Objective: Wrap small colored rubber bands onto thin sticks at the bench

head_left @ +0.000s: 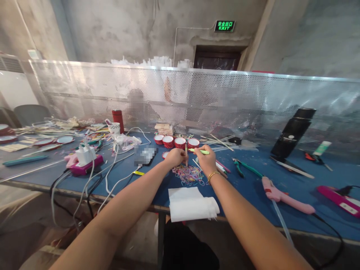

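Two bare hands meet over the middle of the blue tabletop (pixel 281 187), both arms stretched forward from the near edge. The left hand (pixel 174 156) is closed in a loose fist around a thin upright stick (pixel 186 153), which stands nearly vertical with its lower end just above a loose pile of small coloured rubber bands (pixel 189 175). The right hand (pixel 206 159), wearing a gold bracelet (pixel 213 174) at the wrist, pinches a light green pen-like tool (pixel 200 151) that lies almost level, its tip pointing left and reaching the stick. The pile of bands lies on the tabletop directly below and between the two hands. Just behind the hands stands a row of four small red cups with white insides (pixel 176 141). A folded white cloth (pixel 191 204) lies at the near edge, partly overhanging it. To the right of the hands lie green-handled pliers (pixel 243 167) and, nearer, a pink glue gun (pixel 281 195) with its cord trailing off the edge. To the left sit a white charger on a pink power strip (pixel 83 162) with tangled white cables, and a blurred dark phone (pixel 144 156). A perforated metal screen (pixel 253 97) runs along the far side.
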The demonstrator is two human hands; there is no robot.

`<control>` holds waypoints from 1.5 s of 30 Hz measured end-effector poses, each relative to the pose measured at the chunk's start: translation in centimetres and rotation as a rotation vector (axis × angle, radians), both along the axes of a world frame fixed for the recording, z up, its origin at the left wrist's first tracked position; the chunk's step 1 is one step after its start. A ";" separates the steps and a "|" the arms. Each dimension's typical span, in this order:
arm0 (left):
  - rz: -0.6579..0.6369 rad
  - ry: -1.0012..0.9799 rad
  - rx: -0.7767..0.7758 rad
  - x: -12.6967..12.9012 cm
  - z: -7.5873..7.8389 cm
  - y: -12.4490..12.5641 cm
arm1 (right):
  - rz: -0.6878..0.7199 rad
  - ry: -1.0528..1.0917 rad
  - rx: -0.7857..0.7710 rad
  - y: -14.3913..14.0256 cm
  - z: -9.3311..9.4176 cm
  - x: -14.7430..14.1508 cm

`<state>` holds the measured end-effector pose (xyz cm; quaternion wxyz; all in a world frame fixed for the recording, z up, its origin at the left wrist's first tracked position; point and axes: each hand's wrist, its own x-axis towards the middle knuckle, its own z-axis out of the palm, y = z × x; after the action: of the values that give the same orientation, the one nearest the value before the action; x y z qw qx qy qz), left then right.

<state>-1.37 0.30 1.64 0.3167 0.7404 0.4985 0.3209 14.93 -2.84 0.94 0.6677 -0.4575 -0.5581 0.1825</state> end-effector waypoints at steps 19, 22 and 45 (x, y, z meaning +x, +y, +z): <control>0.018 -0.031 -0.009 0.1 0.1 -0.2 | 0.060 -0.017 0.022 -0.3 0.1 -0.2; 0.012 -0.010 0.007 0.1 -0.1 0.0 | 0.069 -0.032 0.014 -0.4 0.1 -0.3; 0.027 0.067 0.043 -0.2 -0.4 0.5 | 0.080 -0.039 -0.003 -0.3 0.1 -0.3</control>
<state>-1.56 0.81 1.24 0.2796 0.7506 0.5117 0.3109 14.65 -3.09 1.03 0.6482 -0.4395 -0.5885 0.2009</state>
